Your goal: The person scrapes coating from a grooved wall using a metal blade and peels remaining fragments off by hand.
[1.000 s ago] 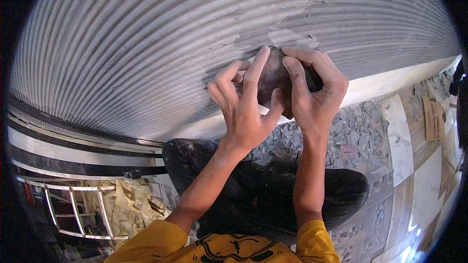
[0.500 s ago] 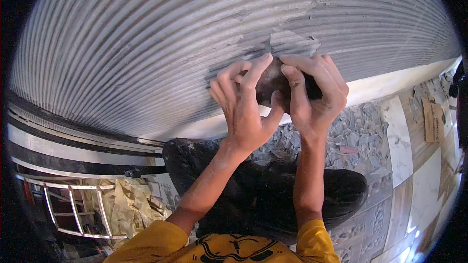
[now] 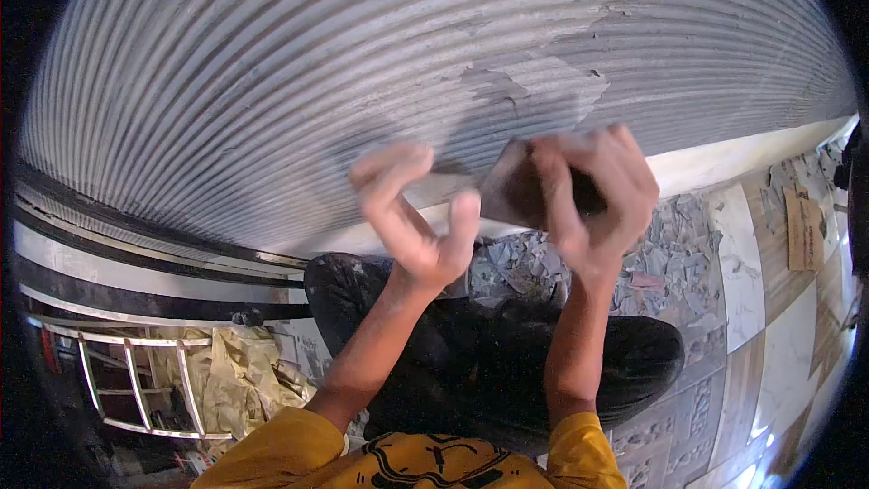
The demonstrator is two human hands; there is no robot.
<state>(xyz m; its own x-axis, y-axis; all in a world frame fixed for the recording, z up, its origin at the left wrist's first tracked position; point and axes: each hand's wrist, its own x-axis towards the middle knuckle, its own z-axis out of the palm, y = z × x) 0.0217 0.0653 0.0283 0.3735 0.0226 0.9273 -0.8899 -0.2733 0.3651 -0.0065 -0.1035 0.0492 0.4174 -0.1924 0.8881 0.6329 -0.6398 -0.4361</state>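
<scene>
Gripped in my right hand (image 3: 605, 208) is a flat, dark scraper blade (image 3: 514, 190), its wide side pointing left in front of the lower part of the wall. The fingers and thumb cover its right part. My left hand (image 3: 415, 226), blurred by motion, is apart from the blade on the left, thumb and fingers spread with nothing between them. Just beyond the hands rises a grey ribbed wall (image 3: 299, 100). A torn patch of peeling grey coating (image 3: 543, 81) shows above the blade.
Grey flakes (image 3: 670, 244) litter the floor along the wall's pale base (image 3: 724, 149). Tiles (image 3: 783, 362) and a piece of cardboard (image 3: 803, 231) lie at right. A metal rack (image 3: 136, 385) and crumpled tan sheeting (image 3: 240, 380) stand at lower left, beside my bent knees.
My left hand has let go of the scraper blade and moved left and down. My right hand has drawn the blade down, away from the peeling patch.
</scene>
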